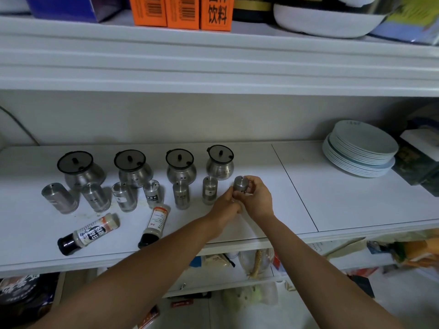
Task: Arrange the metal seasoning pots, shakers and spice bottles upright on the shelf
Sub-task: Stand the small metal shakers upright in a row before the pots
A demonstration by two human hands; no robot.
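Four pots (82, 170) across the back, count them, four. Six shakers (209, 189) standing, plus one more shaker (240, 184) held up, so that's seven. Two bottles (89, 233) lying flat. Three orange boxes (181, 11) up top. One stack of plates (361, 148), too tightly packed to count.

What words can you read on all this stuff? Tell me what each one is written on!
"饮料": rightmost orange box; the characters above it are cut off.
Barcodes: two other orange boxes; digits too blurred to read.
Left spice bottle: bold characters, too blurred to read.
Right spice bottle: print too small to read.
Metal shakers and metal pots: tiny labels, unreadable.
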